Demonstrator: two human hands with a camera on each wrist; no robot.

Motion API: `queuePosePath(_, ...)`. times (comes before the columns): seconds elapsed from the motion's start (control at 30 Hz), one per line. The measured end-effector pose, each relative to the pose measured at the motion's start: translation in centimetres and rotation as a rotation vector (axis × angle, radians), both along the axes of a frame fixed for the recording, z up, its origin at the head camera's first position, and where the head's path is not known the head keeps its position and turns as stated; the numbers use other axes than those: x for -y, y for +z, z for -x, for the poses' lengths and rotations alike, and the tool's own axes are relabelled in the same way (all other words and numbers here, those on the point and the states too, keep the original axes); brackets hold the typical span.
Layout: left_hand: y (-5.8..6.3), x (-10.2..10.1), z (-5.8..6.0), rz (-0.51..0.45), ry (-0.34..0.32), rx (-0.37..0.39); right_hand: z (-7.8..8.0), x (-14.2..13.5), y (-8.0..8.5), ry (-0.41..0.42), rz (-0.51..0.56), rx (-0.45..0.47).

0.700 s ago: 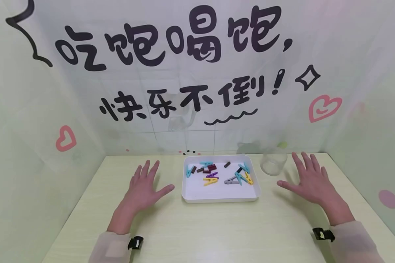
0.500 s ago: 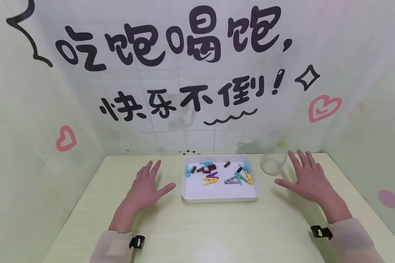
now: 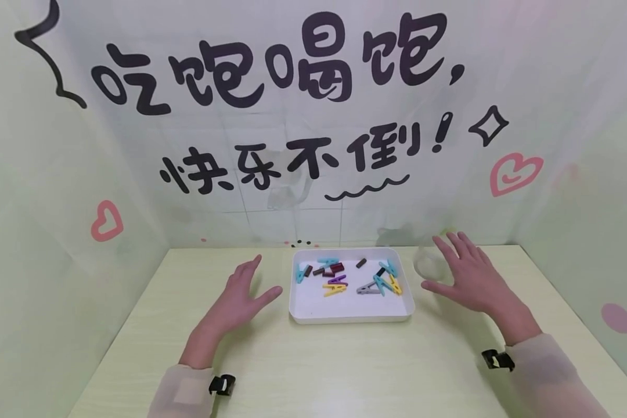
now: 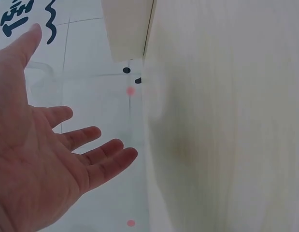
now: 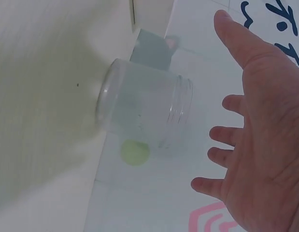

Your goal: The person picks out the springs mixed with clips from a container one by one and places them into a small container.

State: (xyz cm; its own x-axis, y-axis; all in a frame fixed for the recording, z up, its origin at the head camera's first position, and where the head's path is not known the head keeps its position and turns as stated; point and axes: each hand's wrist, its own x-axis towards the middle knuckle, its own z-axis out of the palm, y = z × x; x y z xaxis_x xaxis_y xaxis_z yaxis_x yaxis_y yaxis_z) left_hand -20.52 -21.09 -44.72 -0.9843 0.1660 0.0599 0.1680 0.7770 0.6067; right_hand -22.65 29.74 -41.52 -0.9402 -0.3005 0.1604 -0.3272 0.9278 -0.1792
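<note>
My left hand hovers over the table to the left of a white tray, fingers spread and holding nothing. In the left wrist view that hand shows its palm. On the other side, my right hand is held above the table near a clear jar, partly covering it in the head view. The right wrist view shows the jar upright, lidless, with a threaded neck, apart from the loosely extended fingers. Inside the tray lie a yellow clothespin, a grey clothespin and a purple clothespin.
The tray also holds several blue clothespins, another yellow clothespin, a maroon toothed piece and small dark pieces. A pale wooden table carries everything. Printed curtains stand behind and at both sides.
My right hand has moved left and slightly away from me, over toward the jar. The left hand has shifted a little to the right. The tray's contents look the same.
</note>
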Motion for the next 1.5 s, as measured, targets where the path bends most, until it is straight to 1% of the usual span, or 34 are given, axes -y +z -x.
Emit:
queuePosePath(0.2, -0.1, -0.5, 0.3, -0.076, -0.020, 0.024, 0.8, 1.2, 0.3, 0.057, -0.004, -0.020)
queuePosePath(0.47, -0.3, -0.9, 0.4, -0.197, -0.030, 0.066, 1.8, 2.5, 0.2, 0.111, 0.021, 0.006)
queuePosePath(0.57, -0.4, -1.1, 0.5, -0.247, -0.029, 0.084, 2.2, 2.8, 0.0, 0.128, 0.038, 0.012)
queuePosePath(0.73, -0.5, -1.7, 0.6, -0.301, -0.027, 0.119, 2.9, 3.4, -0.3, 0.166, 0.083, 0.014)
queuePosePath(0.9, -0.9, -2.1, 1.0, -0.355, -0.043, 0.141, 3.8, 4.3, -0.3, 0.205, 0.119, 0.022)
queuePosePath(1.07, -1.4, -2.3, 1.4, -0.398, -0.062, 0.150, 4.4, 5.2, -0.1, 0.239, 0.159, 0.059)
queuePosePath(1.3, -1.8, -2.5, 1.6, -0.472, -0.096, 0.180, 5.6, 6.1, -0.2, 0.259, 0.214, 0.108)
queuePosePath(1.5, -2.0, -2.7, 1.9, -0.496, -0.111, 0.189, 6.5, 6.6, -0.7, 0.261, 0.234, 0.163)
